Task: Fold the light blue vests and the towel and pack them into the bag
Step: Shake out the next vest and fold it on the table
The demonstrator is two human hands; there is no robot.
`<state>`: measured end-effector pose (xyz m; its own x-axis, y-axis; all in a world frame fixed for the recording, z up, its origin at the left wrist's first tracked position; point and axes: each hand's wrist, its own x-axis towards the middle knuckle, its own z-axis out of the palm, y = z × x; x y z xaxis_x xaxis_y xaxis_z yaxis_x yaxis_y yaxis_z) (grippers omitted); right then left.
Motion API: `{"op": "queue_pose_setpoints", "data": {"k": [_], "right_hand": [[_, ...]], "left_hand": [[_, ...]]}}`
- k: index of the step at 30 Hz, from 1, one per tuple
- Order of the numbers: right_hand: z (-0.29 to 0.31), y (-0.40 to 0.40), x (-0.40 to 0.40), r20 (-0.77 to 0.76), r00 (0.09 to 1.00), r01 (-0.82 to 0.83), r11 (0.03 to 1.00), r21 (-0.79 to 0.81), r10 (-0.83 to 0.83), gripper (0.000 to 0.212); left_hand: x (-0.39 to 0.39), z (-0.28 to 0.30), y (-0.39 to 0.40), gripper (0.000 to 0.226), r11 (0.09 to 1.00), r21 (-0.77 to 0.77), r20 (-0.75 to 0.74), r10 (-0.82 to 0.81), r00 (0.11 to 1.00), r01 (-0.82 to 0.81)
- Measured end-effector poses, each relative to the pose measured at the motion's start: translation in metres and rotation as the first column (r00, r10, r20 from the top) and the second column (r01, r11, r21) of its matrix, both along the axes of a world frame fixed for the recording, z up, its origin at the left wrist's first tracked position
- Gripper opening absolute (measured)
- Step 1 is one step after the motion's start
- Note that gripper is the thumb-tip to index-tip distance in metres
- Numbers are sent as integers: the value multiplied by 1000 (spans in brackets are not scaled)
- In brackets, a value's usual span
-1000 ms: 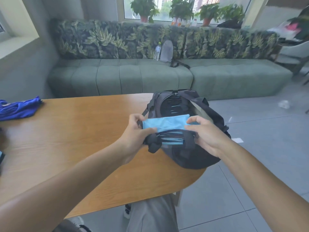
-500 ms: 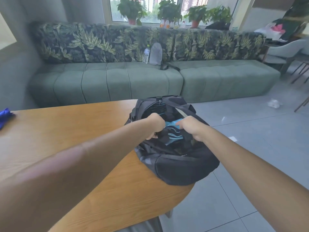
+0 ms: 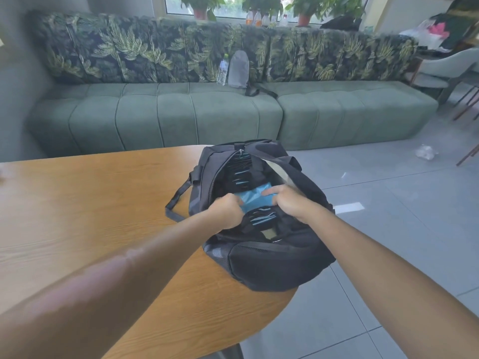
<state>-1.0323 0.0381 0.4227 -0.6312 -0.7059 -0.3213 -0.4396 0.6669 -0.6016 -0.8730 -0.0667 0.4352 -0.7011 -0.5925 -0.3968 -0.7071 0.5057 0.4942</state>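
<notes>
stage: packing | vest [image 3: 252, 196] folded, halfway into bag [image 3: 272, 257] mouth, table [image 3: 103, 203] edge at 4 o'clock | left hand [image 3: 225, 212] fisted on vest's near corner | right hand [image 3: 290, 200] pressing it down, fingers curled | left: other items not visible, likely unpacked

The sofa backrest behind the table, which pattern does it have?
The sofa backrest has green leaf prints on a dark ground, seen in the head view.

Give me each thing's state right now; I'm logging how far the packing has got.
bag: unzipped, open, on the table's edge.
light blue vest: folded, partly inside the bag.
left hand: closed on the vest.
right hand: pressing the vest down.
water bottle: upright on the sofa.
</notes>
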Motion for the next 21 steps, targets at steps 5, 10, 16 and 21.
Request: {"op": "queue_pose_setpoints", "data": {"k": [5,10,16,21], "right_hand": [[-9,-4,6,-432,880,-105,968,227,196,43],[-11,-1,21,-664,676,-211,947,242,320,35],[-16,2,9,-562,700,-442,885,144,441,38],[-30,6,15,-369,726,-488,813,317,580,59]], "left_hand": [[3,-1,2,51,952,-228,163,-170,972,205],[0,5,7,43,891,-364,266,-179,947,270],[-6,8,-1,26,753,-528,234,-316,919,393],[-7,-8,-16,30,780,-410,339,-351,873,473]]}}
